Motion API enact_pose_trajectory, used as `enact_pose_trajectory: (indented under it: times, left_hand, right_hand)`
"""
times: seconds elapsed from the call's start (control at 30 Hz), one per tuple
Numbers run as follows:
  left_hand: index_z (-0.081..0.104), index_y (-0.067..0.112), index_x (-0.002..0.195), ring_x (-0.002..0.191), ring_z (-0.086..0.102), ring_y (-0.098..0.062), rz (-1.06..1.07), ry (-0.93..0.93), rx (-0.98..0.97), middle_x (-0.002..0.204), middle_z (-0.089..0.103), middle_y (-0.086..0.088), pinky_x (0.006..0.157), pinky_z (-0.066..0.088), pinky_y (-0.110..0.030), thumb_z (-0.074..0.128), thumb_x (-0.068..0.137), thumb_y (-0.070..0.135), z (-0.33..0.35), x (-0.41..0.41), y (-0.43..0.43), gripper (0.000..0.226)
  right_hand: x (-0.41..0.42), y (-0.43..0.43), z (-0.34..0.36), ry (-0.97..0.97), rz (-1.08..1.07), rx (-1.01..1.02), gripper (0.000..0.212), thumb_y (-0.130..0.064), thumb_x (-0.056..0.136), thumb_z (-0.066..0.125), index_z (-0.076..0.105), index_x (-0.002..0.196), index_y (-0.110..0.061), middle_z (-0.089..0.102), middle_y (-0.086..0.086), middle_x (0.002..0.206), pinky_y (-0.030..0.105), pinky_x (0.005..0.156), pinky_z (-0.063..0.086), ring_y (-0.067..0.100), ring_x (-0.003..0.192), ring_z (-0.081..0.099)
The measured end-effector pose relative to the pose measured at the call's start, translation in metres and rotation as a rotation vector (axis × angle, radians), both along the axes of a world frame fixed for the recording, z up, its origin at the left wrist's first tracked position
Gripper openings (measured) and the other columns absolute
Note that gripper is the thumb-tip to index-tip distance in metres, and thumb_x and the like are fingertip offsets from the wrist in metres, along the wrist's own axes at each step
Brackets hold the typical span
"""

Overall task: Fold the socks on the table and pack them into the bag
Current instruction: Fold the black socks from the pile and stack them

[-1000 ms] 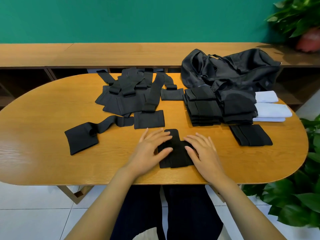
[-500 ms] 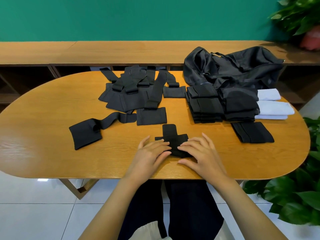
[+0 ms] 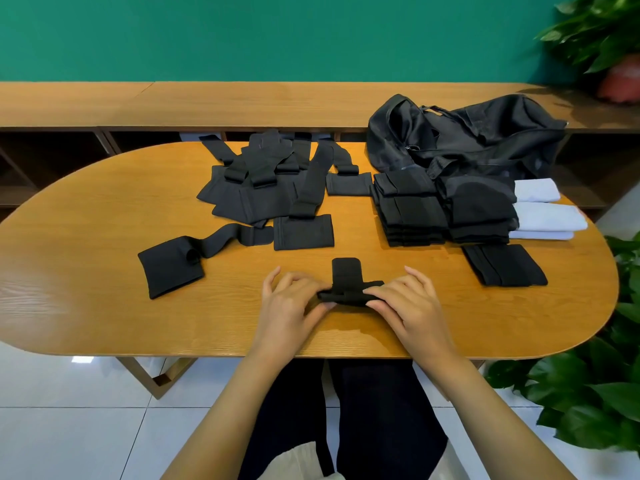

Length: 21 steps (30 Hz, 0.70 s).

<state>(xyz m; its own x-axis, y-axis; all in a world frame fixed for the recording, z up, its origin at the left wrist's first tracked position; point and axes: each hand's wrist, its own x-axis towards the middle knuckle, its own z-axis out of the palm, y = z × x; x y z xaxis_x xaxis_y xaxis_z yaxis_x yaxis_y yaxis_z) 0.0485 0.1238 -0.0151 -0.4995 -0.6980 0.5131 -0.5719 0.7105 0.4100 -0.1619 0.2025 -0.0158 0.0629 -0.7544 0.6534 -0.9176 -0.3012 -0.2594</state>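
Left hand (image 3: pixel 287 303) and right hand (image 3: pixel 412 303) each pinch one end of a half-folded black sock (image 3: pixel 346 273) at the near edge of the table (image 3: pixel 104 271). Bag (image 3: pixel 485 140) lies far right, packing apparently not begun. Loose pile (image 3: pixel 263 199) of socks awaits folding at centre and the folded stack (image 3: pixel 415 216) sits against the bag: folding roughly half done.

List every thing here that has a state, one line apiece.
Left hand, pinching the sock's near fold.
Right hand, pinching the same fold.
Black sock, partly folded, far end lying flat.
Pile of black socks, unfolded, overlapping.
Lone black sock, unfolded, lying apart.
Black stacks, folded, piled neatly.
Separate black bundle, folded flat.
White socks, folded, stacked.
Black bag, slumped; open or zipped unclear.
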Motion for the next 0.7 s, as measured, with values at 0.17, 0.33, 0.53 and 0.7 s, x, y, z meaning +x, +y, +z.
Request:
enact_pose_trajectory:
  times: [0.17, 0.33, 0.53, 0.7]
  left_hand:
    - [0.071, 0.024, 0.098, 0.102, 0.053, -0.003, 0.019, 0.053, 0.024, 0.094, 0.068, 0.014, 0.112, 0.017, -0.038, 0.049, 0.090, 0.043, -0.0013, 0.0009, -0.0017, 0.031]
    - [0.070, 0.021, 0.095, 0.094, 0.053, -0.002, 0.061, 0.138, 0.085, 0.088, 0.064, 0.013, 0.111, 0.026, -0.047, 0.058, 0.087, 0.036, -0.0022, 0.0009, -0.0030, 0.021]
    - [0.061, 0.025, 0.122, 0.089, 0.055, 0.003, 0.064, 0.198, 0.113, 0.083, 0.061, 0.017, 0.115, 0.022, -0.036, 0.055, 0.087, 0.047, -0.0001, 0.0009, -0.0023, 0.042]
    - [0.031, 0.034, 0.145, 0.089, 0.059, 0.001, 0.034, 0.213, 0.197, 0.075, 0.061, 0.014, 0.114, 0.013, -0.022, 0.053, 0.085, 0.052, 0.0024, 0.0005, -0.0002, 0.066]
  right_hand:
    - [-0.0020, 0.0007, 0.0030, -0.111, -0.018, 0.042, 0.045, -0.053, 0.094, 0.050, 0.067, 0.117, -0.018, 0.066, -0.010, 0.096, 0.030, 0.113, 0.025, 0.005, 0.098, 0.054]
    - [-0.0030, -0.0028, 0.0009, -0.123, -0.068, 0.091, 0.049, -0.055, 0.088, 0.053, 0.063, 0.122, -0.021, 0.054, -0.020, 0.112, 0.033, 0.111, 0.026, 0.003, 0.112, 0.048]
    - [-0.0063, -0.0046, -0.0030, -0.365, -0.095, 0.163, 0.037, -0.055, 0.091, 0.046, 0.050, 0.124, -0.040, 0.059, -0.011, 0.100, 0.032, 0.107, 0.023, -0.002, 0.114, 0.034]
    - [-0.0064, -0.0060, -0.0033, -0.403, -0.107, 0.137, 0.044, -0.055, 0.092, 0.048, 0.042, 0.134, -0.041, 0.059, -0.016, 0.085, 0.022, 0.102, 0.028, 0.006, 0.102, 0.051]
